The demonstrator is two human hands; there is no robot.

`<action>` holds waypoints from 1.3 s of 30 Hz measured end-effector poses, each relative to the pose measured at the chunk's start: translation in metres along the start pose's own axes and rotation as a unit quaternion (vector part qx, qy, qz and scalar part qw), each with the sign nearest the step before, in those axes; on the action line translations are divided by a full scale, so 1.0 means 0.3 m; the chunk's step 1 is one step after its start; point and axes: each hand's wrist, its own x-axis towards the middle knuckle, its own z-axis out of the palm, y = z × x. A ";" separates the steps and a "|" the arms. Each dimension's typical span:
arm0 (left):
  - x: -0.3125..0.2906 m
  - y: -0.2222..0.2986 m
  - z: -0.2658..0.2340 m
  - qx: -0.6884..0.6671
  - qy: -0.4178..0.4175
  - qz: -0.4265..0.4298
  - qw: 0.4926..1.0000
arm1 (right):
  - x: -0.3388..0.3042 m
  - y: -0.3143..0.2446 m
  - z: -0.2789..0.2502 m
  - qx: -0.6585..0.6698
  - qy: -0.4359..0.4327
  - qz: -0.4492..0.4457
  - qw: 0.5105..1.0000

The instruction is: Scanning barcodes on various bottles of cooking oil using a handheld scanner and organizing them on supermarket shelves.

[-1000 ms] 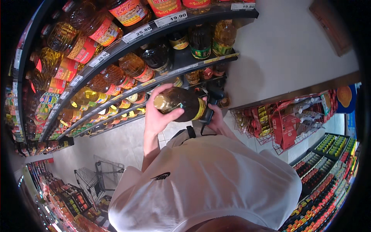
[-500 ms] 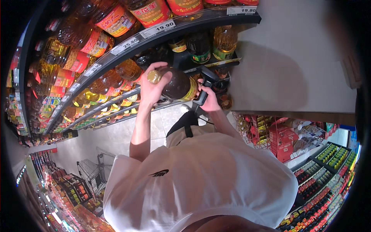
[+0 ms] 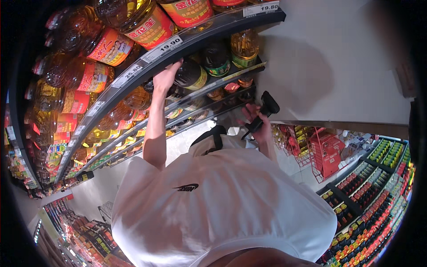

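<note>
My left hand (image 3: 165,79) reaches in under the edge of the upper shelf. It is closed at the top end of a large dark oil bottle (image 3: 190,74) with a yellow label, which sits on the shelf below; the bottle's cap and some of my fingers are hidden. Beside that bottle stand another dark bottle (image 3: 215,60) with a green label and a golden oil bottle (image 3: 244,46). Lower right, away from the shelf, my right hand (image 3: 263,129) grips a black handheld scanner (image 3: 268,106), some fingers spread past it.
Big oil bottles (image 3: 151,26) with red labels crowd the upper shelf, whose dark front edge (image 3: 195,38) carries price tags. A pale wall panel (image 3: 356,80) closes the right side. Red wire baskets (image 3: 327,151) of goods and stocked racks (image 3: 369,191) stand at the lower right.
The dark oil bottle has gone from between my hands onto the shelf, with my left hand moving up and in. My right hand has drawn away rightward and down with the scanner.
</note>
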 end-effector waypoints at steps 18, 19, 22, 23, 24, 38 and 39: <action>0.040 -0.040 0.087 0.027 -0.054 -0.011 0.998 | -0.037 -0.082 -0.021 -0.021 0.036 -0.032 0.999; 0.021 -0.019 0.100 0.044 0.014 0.023 0.999 | -0.044 -0.090 -0.021 -0.021 0.028 -0.034 0.999; -0.046 0.083 0.172 0.126 0.147 0.152 0.969 | -0.059 -0.106 -0.026 -0.021 0.023 -0.037 0.999; -0.062 0.102 0.212 0.148 0.153 0.178 0.961 | -0.064 -0.110 -0.028 -0.019 0.026 -0.036 0.999; -0.078 0.164 0.254 0.168 0.153 0.204 0.952 | -0.072 -0.117 -0.038 -0.019 0.030 -0.040 0.999; 0.093 0.199 0.345 0.145 -0.202 0.024 0.968 | -0.159 -0.132 -0.012 -0.106 0.022 -0.050 0.993; 0.093 0.202 0.343 0.144 -0.237 0.039 0.960 | -0.164 -0.133 0.000 -0.107 0.022 -0.050 0.993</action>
